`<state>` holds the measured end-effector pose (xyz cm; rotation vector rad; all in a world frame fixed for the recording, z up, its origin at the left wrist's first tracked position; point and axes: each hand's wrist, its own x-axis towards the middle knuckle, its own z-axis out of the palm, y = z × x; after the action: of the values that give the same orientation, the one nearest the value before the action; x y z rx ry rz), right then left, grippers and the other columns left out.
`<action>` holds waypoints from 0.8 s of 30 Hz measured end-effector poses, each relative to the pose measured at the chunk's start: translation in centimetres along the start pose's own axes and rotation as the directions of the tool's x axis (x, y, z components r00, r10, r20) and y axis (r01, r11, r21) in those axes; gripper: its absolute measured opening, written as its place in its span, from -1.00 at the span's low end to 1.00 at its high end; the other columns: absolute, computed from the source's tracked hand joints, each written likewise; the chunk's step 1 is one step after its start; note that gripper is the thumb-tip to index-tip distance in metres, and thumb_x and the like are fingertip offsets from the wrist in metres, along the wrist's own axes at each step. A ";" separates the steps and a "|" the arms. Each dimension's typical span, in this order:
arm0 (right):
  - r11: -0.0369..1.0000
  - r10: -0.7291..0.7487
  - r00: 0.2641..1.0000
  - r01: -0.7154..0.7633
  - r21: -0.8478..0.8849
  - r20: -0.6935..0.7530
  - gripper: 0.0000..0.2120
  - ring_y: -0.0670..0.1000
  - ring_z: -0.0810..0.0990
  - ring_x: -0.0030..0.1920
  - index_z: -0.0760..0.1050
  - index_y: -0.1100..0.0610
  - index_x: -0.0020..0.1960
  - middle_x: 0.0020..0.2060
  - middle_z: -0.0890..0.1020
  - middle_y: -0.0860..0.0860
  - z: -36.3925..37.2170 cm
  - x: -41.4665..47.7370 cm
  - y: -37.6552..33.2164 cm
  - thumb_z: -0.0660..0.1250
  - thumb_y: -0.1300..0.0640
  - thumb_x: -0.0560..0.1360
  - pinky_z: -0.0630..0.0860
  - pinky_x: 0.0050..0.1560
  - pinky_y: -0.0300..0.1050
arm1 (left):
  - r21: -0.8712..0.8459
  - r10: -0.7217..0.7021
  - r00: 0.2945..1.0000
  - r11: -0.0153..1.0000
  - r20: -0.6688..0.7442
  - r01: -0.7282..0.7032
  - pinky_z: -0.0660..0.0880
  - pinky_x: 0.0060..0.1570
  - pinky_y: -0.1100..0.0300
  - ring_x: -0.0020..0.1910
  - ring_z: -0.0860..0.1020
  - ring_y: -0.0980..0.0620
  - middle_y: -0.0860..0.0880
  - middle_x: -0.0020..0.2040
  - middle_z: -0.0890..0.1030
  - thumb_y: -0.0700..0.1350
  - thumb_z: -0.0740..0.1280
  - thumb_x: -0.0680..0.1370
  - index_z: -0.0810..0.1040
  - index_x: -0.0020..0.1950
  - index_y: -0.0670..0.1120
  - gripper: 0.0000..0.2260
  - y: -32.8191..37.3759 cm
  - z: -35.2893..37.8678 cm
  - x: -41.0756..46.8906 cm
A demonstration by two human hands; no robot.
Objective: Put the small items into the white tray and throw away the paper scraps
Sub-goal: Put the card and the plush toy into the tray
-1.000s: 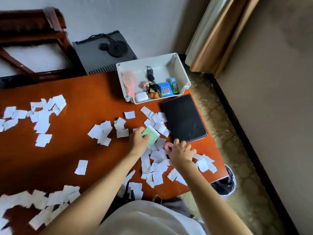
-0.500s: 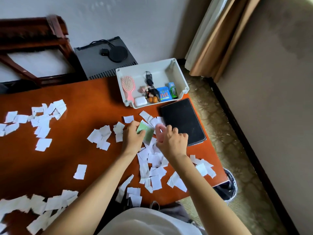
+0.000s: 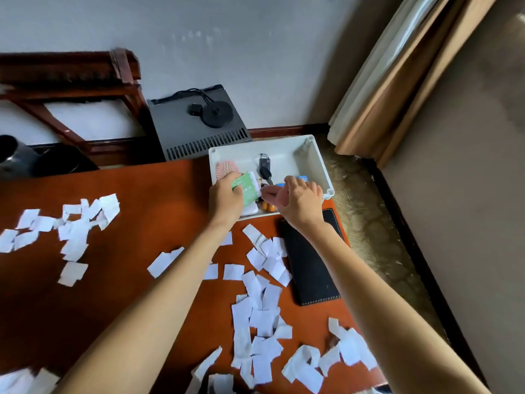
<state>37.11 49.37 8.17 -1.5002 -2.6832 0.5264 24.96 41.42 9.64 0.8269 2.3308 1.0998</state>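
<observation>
- Head view: both hands, down among the scraps a second ago, now hang over the white rectangular plastic tray (image 3: pixel 321 163) at the table's far edge.
- The left hand (image 3: pixel 225 199) grips a flat green-and-white packet (image 3: pixel 247 186), fingers curled round it, above the tray's near-left part.
- The right hand (image 3: pixel 301 203) pinches a small pink object (image 3: pixel 272 194) just beside the packet.
- Neither item is released yet. Torn white paper scraps (image 3: pixel 255 308) litter the orange-brown wooden table (image 3: pixel 142 280), so clearing them looks undone.

The white tray (image 3: pixel 287 153) sits far right; I see a green packet (image 3: pixel 246 186) and pink item (image 3: pixel 272 193) held over it. White paper scraps (image 3: pixel 257 311) lie scattered nearer.
</observation>
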 end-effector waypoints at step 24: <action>0.972 -0.100 0.975 0.137 -0.188 0.198 -0.51 0.16 0.27 0.36 0.23 0.11 0.38 0.29 0.36 0.16 4.1 16.5 5.8 0.22 0.23 0.47 0.14 0.47 0.07 | 0.023 -0.066 0.996 0.998 0.058 0.065 0.46 -0.07 0.17 0.13 0.54 -0.12 -0.17 0.14 0.60 -0.34 0.17 0.54 0.57 0.16 -0.20 -0.73 -0.6 7.2 13.8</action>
<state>32.29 64.71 0.26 -1.3823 -3.0309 0.4207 18.98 54.31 3.17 0.7743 2.3076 1.0109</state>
